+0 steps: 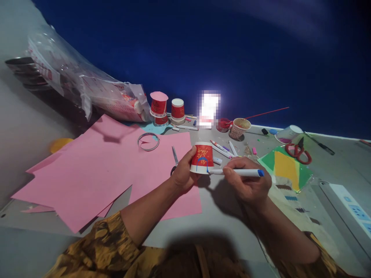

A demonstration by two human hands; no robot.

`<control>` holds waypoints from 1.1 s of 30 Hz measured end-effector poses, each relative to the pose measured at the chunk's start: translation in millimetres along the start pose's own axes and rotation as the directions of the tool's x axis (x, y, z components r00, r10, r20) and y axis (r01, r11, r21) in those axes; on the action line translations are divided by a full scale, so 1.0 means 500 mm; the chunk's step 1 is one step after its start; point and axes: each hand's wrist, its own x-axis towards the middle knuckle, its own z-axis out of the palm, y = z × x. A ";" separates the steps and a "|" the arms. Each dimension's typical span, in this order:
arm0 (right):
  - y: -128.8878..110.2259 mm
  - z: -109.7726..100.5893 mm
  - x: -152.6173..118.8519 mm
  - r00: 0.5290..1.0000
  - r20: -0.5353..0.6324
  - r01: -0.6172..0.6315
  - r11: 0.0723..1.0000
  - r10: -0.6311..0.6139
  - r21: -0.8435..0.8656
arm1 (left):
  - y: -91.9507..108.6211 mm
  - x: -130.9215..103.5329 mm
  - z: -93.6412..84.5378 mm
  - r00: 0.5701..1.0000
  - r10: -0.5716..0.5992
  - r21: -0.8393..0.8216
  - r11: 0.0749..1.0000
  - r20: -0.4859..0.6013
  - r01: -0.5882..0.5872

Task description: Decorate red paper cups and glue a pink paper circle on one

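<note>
Near the middle of the view, my left hand [184,173] is wrapped round a red and white paper cup [202,156], which is upside down and slightly tilted. Gold characters and a blue arch-shaped line show on the cup's side. My right hand [248,179] grips a white marker [243,172] with a blue end, held level. The marker's tip meets the cup's white band at the lower right end of the blue line. Black-handled scissors [175,156] lie just left of the cup, partly hidden by my left hand.
Pink paper sheets [87,170] spread over the left, with a grey ring [148,142] on them. Stacked red cups [177,110], a stained cup [240,128] and a bright screen [208,109] stand behind. Red-handled scissors [298,151] and a white power strip [349,210] are at right.
</note>
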 end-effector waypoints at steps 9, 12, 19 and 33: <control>0.005 0.003 -0.001 0.999 -0.038 -0.007 1.000 0.006 -0.028 | -0.006 0.000 0.000 0.997 0.023 0.034 0.999 0.072 -0.026; 0.002 0.001 0.002 1.000 -0.030 -0.010 0.999 0.008 -0.044 | -0.007 0.001 -0.002 0.997 0.022 0.039 0.999 0.078 -0.025; 0.002 -0.001 -0.002 1.000 0.015 -0.018 1.000 0.018 0.002 | -0.008 0.001 -0.001 0.999 0.016 0.043 0.999 0.032 -0.018; -0.002 0.006 0.005 0.991 0.003 0.137 0.990 -0.137 -0.020 | -0.023 0.003 -0.012 0.973 0.152 0.172 0.968 0.173 -0.181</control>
